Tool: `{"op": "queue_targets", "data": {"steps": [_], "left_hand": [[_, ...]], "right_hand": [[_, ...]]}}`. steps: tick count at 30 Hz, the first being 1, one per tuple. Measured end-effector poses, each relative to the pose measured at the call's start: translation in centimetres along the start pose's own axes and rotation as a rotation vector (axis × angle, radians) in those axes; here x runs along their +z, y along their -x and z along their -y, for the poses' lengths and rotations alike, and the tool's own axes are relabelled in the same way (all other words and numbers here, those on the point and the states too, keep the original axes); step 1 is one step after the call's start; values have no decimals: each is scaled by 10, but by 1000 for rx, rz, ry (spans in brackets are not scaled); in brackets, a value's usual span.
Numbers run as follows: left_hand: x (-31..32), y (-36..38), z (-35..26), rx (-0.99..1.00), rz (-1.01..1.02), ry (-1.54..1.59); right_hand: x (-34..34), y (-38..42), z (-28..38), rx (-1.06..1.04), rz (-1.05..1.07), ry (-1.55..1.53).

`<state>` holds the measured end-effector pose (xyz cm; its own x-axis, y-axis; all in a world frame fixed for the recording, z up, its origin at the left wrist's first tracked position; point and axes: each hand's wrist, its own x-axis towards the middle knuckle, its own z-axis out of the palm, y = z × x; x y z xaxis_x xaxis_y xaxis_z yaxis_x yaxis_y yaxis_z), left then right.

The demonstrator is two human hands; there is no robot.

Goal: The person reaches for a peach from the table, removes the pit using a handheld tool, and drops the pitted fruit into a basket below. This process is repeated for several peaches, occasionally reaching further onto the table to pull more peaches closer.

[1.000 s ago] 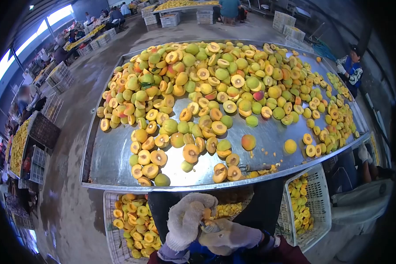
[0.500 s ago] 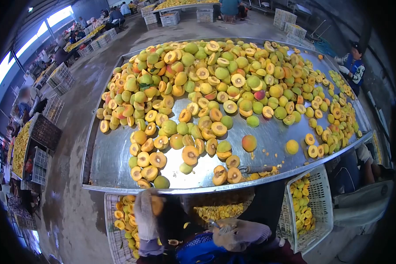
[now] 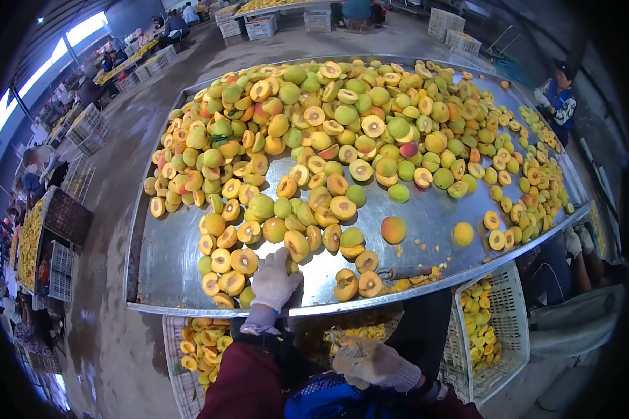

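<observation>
My left hand [image 3: 275, 283], in a pale knit glove, lies over the near edge of the metal table [image 3: 175, 258]. Its fingers are stretched out and reach the lower edge of a halved peach [image 3: 297, 246]; a small green peach is partly hidden beside them. Other peach halves [image 3: 244, 261] lie just left of the hand. Close to my lap, my right hand [image 3: 376, 363], also gloved, is closed around a small hand tool with a curved metal tip [image 3: 335, 339]. Its handle is hidden in the glove.
A big heap of peaches [image 3: 328, 115] covers the table's far side. A knife-like tool [image 3: 405, 270] lies near the front edge. Crates of peach halves stand below, left [image 3: 175, 363] and right [image 3: 514, 314]. A co-worker [image 3: 558, 101] stands at far right; another person's gloved hands [image 3: 579, 241] show nearby.
My left hand has moved up from above the left crate, where it held a peach piece, onto the table among the halves. That piece is no longer in it. My right hand stays low with the tool.
</observation>
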<state>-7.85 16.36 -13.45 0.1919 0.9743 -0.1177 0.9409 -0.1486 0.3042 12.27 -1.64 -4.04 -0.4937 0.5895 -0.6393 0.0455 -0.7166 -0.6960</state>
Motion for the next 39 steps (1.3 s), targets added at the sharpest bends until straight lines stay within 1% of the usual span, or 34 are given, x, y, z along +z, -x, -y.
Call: {"op": "queue_targets", "data": {"steps": [2, 3, 4, 5, 6, 8, 9, 10, 11, 12, 13, 15, 16, 17, 18, 19, 21, 22, 24, 25, 26, 27, 28, 29, 30, 31, 32, 33, 34, 35, 36, 37, 38, 39], "left_hand": [[2, 9, 14, -48, 179, 728], [3, 16, 17, -85, 275, 1003], [-3, 29, 12, -86, 282, 999], [-16, 48, 0, -133, 337, 1461], [-29, 64, -13, -184, 380, 1926], [-49, 85, -41, -201, 311, 1736], [-53, 95, -52, -119, 257, 1694], [-58, 100, -60, -179, 256, 1780], [-53, 106, -62, -163, 272, 1860], [-48, 112, -63, -146, 287, 1940], [-46, 116, -66, -145, 290, 1940], [-48, 123, -73, -175, 237, 1842], [-52, 126, -76, -176, 237, 1841], [-57, 128, -80, -155, 210, 1775], [-60, 131, -83, -136, 183, 1710], [-60, 132, -85, -136, 182, 1710], [-61, 135, -90, -55, 85, 1530], [-61, 138, -95, -53, 86, 1530], [-62, 143, -104, -170, 23, 1744], [-61, 145, -104, -167, 25, 1743], [-59, 146, -103, -119, 6, 1685], [-59, 148, -102, -73, -15, 1629], [-61, 148, -100, -73, -14, 1630], [-67, 149, -98, -13, -6, 1544], [-71, 149, -98, 44, -1, 1456], [-73, 150, -101, 44, -2, 1457], [-75, 150, -104, 94, -61, 1363], [-77, 150, -106, 142, -118, 1268], [-79, 150, -106, 142, -117, 1269], [-82, 150, -106, 166, -99, 1202], [-85, 150, -106, 191, -80, 1135], [-89, 149, -108, 195, -80, 1136], [-93, 149, -110, 320, -162, 1022], [-96, 149, -111, 439, -239, 903]], "right_hand": [[4, 3, 10, -6, -10, -128], [6, 6, 17, -9, -12, -134], [8, 9, 25, -32, -66, -19], [10, 9, 29, -51, -118, 99], [12, 6, 26, -48, -114, 97], [14, 0, 20, -80, -175, 201], [16, 0, 21, -80, -175, 200], [19, 3, 22, -224, -218, 344], [20, 5, 22, -370, -262, 489], [21, 5, 21, -369, -266, 486], [22, 6, 18, -383, -307, 525], [20, 3, 11, -397, -347, 563], [15, -3, 5, -661, -406, 874], [12, -6, 1, -928, -457, 1184], [13, -6, -2, -929, -455, 1184], [14, -5, -5, -940, -488, 1197], [16, -2, -4, -950, -525, 1211], [18, 1, -3, -957, -526, 1195], [19, 4, -1, -966, -530, 1180], [19, 4, -2, -964, -473, 1115], [20, 6, 1, -960, -416, 1050], [20, 10, 9, -959, -416, 1051], [21, 17, 29, -441, -181, 634], [22, 22, 40, 66, 46, 201], [21, 22, 33, 66, 45, 199], [20, 21, 24, -92, 65, 166], [19, 21, 18, -251, 84, 131], [17, 22, 16, -252, 84, 131], [16, 26, 22, -110, 149, 5], [15, 29, 24, 32, 212, -122], [14, 30, 22, 30, 208, -122], [13, 32, 18, -83, 289, -195], [11, 33, 14, -196, 371, -268], [8, 33, 7, -195, 371, -269]]}}
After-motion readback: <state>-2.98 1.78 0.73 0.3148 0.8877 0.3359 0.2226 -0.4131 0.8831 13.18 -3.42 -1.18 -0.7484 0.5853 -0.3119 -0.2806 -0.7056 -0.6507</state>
